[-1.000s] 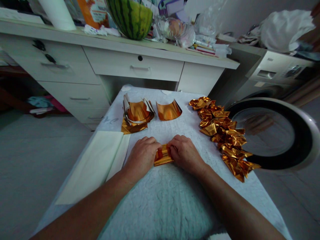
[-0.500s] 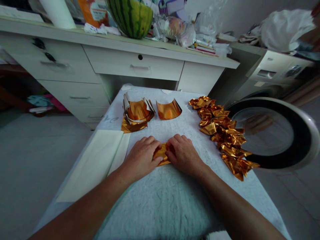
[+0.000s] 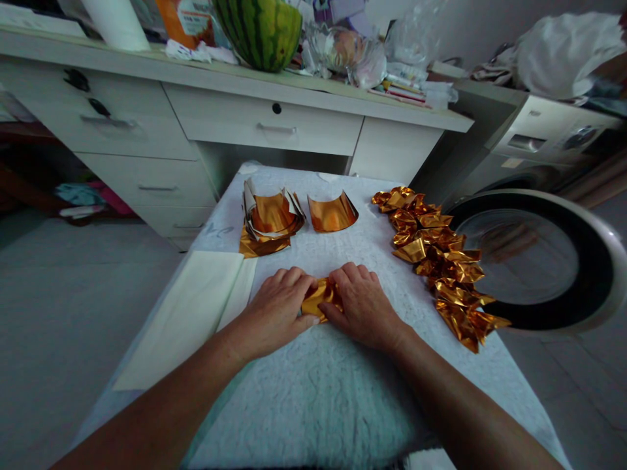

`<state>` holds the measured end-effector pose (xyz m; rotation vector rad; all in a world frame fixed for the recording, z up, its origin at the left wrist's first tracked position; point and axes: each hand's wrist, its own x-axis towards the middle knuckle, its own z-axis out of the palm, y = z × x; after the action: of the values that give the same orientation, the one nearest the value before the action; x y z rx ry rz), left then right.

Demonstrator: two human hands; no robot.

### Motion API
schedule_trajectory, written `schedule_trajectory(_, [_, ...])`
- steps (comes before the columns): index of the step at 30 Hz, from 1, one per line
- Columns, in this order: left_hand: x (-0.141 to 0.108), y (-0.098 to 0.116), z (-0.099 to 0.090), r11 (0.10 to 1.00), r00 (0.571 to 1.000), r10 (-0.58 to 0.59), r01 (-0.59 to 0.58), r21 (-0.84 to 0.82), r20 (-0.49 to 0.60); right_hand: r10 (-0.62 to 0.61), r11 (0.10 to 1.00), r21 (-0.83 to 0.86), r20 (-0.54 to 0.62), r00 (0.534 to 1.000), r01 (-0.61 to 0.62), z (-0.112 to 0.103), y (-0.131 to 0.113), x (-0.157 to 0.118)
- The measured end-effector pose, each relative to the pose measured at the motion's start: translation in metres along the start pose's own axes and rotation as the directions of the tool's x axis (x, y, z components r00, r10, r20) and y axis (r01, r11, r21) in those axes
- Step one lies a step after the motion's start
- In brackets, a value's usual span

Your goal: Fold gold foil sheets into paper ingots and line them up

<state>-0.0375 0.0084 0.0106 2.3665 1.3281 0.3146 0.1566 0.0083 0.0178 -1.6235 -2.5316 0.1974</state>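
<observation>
A small sheet of gold foil paper (image 3: 318,300) lies on the cloth-covered table (image 3: 313,391) between my hands. My left hand (image 3: 279,303) grips its left end, fingers curled over the far edge and thumb at the near side. On the right end, my right hand (image 3: 362,303) does the same, its thumb pressing on the foil. Beyond them sits a stack of curled gold foil sheets (image 3: 272,215) with pale backs, and a single curled foil sheet (image 3: 333,214) beside it. Folded gold foil pieces (image 3: 431,254) lie in a row to the right.
White paper sheets (image 3: 181,320) lie along the table's left side. An open washing machine door (image 3: 597,261) stands close to the right edge. Behind is a white desk (image 3: 274,127) bearing a cut watermelon (image 3: 259,32), a paper roll (image 3: 117,26) and plastic bags.
The foil between my hands has shifted shape and shows more of its surface. My right thumb has moved left and nearer to me across it.
</observation>
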Motion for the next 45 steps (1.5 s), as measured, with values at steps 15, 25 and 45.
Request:
schedule_trajectory(15, [0.001,-0.002,0.001,1.0,1.0,0.02,-0.02,-0.003,-0.009,-0.327,0.938,0.119,-0.014,0.945,0.326,0.004,0.001,0.006])
schedule_trajectory(25, [0.007,-0.006,0.005,1.0,0.981,-0.003,0.0,-0.013,-0.193,-0.31,0.945,0.114,0.018,0.95,0.306,0.002,-0.002,0.002])
schedule_trajectory(45, [0.001,0.0,0.002,0.999,0.999,-0.033,0.033,0.035,0.001,-0.321,0.913,0.258,-0.021,0.947,0.315,-0.001,0.001,-0.011])
